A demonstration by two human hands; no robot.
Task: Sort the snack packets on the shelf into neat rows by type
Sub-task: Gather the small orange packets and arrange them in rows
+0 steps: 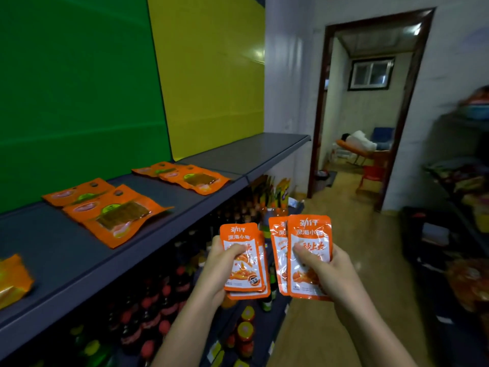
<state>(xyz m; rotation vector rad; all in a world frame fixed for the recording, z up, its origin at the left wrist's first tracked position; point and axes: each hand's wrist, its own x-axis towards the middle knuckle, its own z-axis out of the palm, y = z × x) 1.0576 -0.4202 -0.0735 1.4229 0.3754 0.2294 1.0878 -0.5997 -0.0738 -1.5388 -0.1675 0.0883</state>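
Four small orange packets are waiting in the air in front of the shelf [66, 260], not yet on it. My left hand [219, 263] is gripping the left pair [242, 250], one packet behind the other, with the thumb pressing on the front one. My right hand [325, 271] is gripping the right pair [309, 234] in the same way, a little fanned. All four are showing the same print, so I am judging them to be one type.

I am thinking the good way is to lay them on a bare part of the shelf as one row of their own, print upward and all turned the same direction, edges in line. First I am wanting to put one pair down to free a hand, because the glossy foil is probably slipping easily and two packets are hard to separate with one thumb. They should not be overlapping the other type.

On the shelf I am counting four flat orange packets with a clear window: the near pair [116, 213] and the far pair [185, 176], each pair overlapping, the two pairs well apart. One more orange-yellow packet [13, 276] is lying at the left edge, cut by the frame, and I cannot tell its type. Below the shelf, bottles [164, 295] are standing, too many and too dark to count.
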